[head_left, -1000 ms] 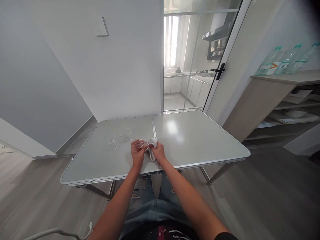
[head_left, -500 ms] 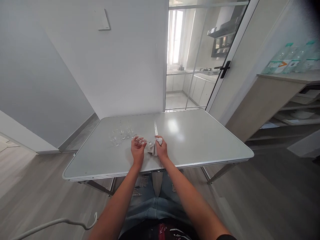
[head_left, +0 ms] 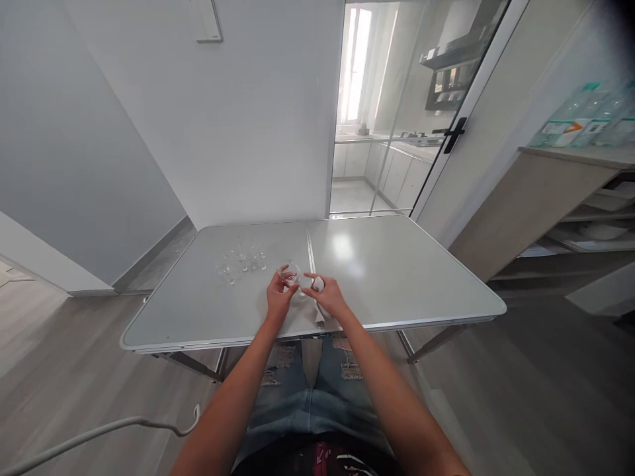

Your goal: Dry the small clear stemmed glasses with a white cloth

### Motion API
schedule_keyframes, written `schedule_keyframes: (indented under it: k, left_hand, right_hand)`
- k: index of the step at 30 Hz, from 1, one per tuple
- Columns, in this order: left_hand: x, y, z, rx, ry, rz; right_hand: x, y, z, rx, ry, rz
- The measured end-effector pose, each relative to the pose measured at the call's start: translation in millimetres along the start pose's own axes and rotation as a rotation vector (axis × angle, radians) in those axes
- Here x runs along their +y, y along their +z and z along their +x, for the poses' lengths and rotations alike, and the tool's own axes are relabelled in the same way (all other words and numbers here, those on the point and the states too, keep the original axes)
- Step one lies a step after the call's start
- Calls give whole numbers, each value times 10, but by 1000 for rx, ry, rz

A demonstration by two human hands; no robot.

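glass (head_left: 294, 271) near the middle of the frame, clear, tilted, cupped in the curled fingers of the left hand (head_left: 279, 295). just to its right, the right hand (head_left: 329, 295) grips a bunched white cloth (head_left: 319, 284), thumb and forefinger reaching toward the glass; whether they touch it, i cannot tell. more clear glasses (head_left: 245, 268) stand in a group left of centre on a pale grey table (head_left: 397, 277). a glazed door (head_left: 374, 79) is at upper right of centre; bottles (head_left: 570, 127) stand on a cabinet (head_left: 530, 211) at the far right.
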State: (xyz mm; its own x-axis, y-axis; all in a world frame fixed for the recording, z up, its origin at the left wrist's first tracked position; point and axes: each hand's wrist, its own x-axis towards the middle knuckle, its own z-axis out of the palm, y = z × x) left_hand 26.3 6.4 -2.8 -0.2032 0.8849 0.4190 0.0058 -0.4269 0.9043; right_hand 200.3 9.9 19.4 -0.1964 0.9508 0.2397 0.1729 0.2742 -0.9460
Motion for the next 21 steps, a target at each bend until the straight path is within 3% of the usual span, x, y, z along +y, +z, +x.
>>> schedule_keyframes:
  k: [3,13,18,21]
  left_hand:
    - [-40,9,-1,-88,15,7]
    - [-43,39,-16,-227,-32,-64]
    - [-93,51,13,-296,-12,-116]
    - [-112,49,42,-230,5,-122]
  right_hand:
    - [-27,-13,26,-101,-10,-116]
    - [5,-66,35,-114,-111,-336]
    - [-18,-156,34,-26,-157,-437]
    - [10,-393,175,95,-166,-320]
